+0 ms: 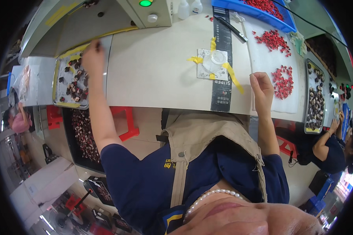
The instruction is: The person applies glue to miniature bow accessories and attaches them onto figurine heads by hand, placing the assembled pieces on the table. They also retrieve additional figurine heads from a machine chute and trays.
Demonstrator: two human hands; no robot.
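Held left hand (pixel 93 59), fingers (pixel 91 48) too blurred to tell, over metal tray (pixel 58 94), lengthwise front-to-back, of dark chunks (pixel 78 94); pressed right hand (pixel 262 88) fingers together.

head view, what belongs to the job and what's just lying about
Likely in use:
- tray by the left hand
- its dark pieces
- red pieces by the right hand
- taped clear dish

Seemingly lying about:
- two bottles
- black tool
- red stool

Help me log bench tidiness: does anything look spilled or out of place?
Mildly: a few red bits lie directly on the table near the blue bin's left end, whereas the red piles sit on a white sheet. They look like strays.
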